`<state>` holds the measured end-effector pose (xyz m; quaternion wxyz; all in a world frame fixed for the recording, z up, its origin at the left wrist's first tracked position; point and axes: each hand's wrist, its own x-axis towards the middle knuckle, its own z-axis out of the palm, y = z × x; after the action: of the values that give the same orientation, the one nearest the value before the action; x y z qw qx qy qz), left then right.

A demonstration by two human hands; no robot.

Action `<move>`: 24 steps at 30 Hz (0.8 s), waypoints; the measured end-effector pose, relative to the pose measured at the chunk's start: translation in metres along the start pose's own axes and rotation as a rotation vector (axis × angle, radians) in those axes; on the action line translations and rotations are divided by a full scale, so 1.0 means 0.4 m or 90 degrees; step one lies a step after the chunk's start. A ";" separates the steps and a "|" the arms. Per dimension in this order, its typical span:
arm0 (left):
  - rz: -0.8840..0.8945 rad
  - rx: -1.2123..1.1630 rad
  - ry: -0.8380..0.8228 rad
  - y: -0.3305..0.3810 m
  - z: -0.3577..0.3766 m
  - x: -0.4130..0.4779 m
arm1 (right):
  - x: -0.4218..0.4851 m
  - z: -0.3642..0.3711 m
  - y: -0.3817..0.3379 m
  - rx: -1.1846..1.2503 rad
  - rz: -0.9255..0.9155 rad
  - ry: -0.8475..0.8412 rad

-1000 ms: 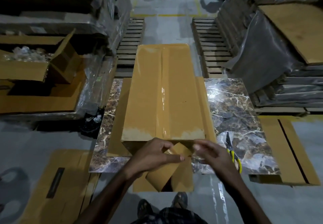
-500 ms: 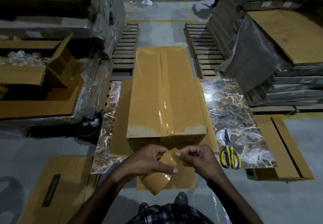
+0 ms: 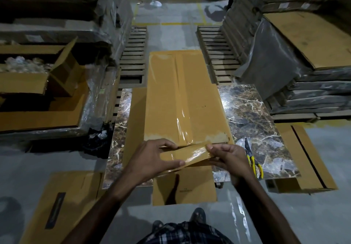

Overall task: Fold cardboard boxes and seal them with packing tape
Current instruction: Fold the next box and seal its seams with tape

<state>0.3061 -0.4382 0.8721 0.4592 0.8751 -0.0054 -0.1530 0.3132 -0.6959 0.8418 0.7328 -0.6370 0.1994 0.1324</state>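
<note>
A long brown cardboard box point(image 3: 182, 95) lies lengthwise on a marble-patterned table point(image 3: 254, 114), a glossy strip of clear tape point(image 3: 182, 122) running down its top seam. At the near end a taped end flap point(image 3: 186, 156) is lifted almost level. My left hand point(image 3: 152, 160) grips the flap's left part, thumb under and fingers over. My right hand point(image 3: 226, 158) pinches the flap's right end. A second flap point(image 3: 184, 186) hangs down below the table edge.
Yellow-handled scissors point(image 3: 253, 160) lie on the table right of my right hand. Flat cardboard sheets point(image 3: 57, 205) lie on the floor on both sides. An open box of scraps point(image 3: 34, 72) sits at left, wrapped stacks point(image 3: 303, 53) at right, pallets point(image 3: 133, 57) behind.
Both hands have raised and spread the end flap from a folded diagonal into a nearly level strip across the box end. The view has moved closer.
</note>
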 end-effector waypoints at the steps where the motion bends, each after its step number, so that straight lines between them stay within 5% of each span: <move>1: -0.015 0.010 0.020 -0.018 -0.018 0.008 | 0.010 -0.028 -0.010 0.018 0.001 0.030; 14: -0.008 0.035 -0.025 -0.150 -0.249 0.068 | 0.096 -0.236 -0.031 0.094 0.054 0.180; 24: 0.035 0.012 -0.009 -0.224 -0.276 0.084 | 0.130 -0.202 0.011 0.080 0.033 0.157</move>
<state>0.3563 -0.3032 0.8498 0.4548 0.8778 -0.0343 -0.1463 0.3475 -0.7781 0.8052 0.7376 -0.5958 0.3122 0.0588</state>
